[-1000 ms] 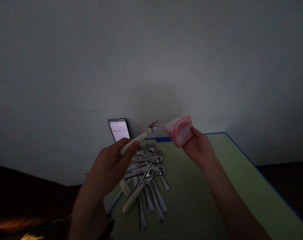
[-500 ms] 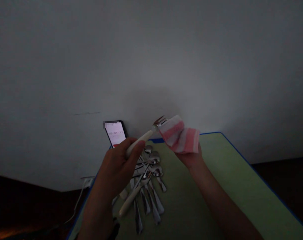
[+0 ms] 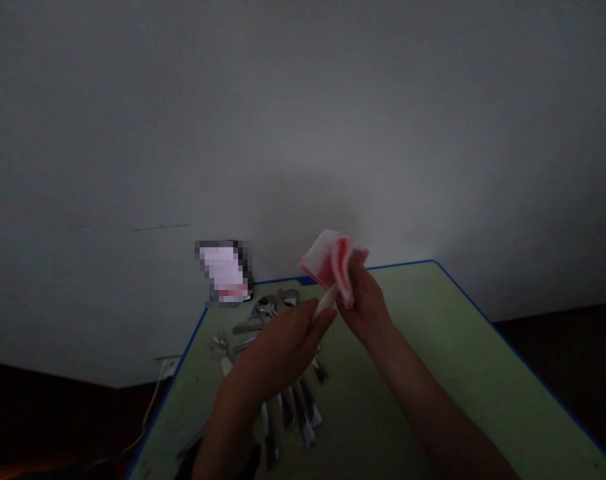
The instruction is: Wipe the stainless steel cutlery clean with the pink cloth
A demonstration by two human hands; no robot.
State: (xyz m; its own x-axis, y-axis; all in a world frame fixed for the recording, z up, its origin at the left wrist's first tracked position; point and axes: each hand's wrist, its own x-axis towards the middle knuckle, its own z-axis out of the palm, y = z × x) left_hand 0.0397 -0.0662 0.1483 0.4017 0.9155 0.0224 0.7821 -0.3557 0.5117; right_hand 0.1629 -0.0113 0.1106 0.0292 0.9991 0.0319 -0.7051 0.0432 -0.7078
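My left hand point(image 3: 287, 347) is closed round the pale handle of a fork point(image 3: 325, 303), held above the table. The fork's head is hidden inside a pink-and-white striped cloth point(image 3: 327, 257). My right hand point(image 3: 365, 303) grips that cloth, its fingers partly covered by the folds. Below my left hand lies a pile of metal cutlery point(image 3: 300, 407), with spoon bowls showing at the far end and handles toward me. Another fork point(image 3: 221, 347) with a pale handle rests left of the pile, partly behind my left wrist.
The light green table point(image 3: 443, 333) has a blue edge and stands against a grey wall point(image 3: 303, 120). A phone point(image 3: 225, 270), its screen blurred out, leans on the wall at the back left. A white cable point(image 3: 150, 407) hangs from a wall socket left of the table.
My left hand has moved right, bringing the fork deeper into the cloth, so its tines no longer show. The cloth has been folded round the fork's head. More cutlery at the left is uncovered.
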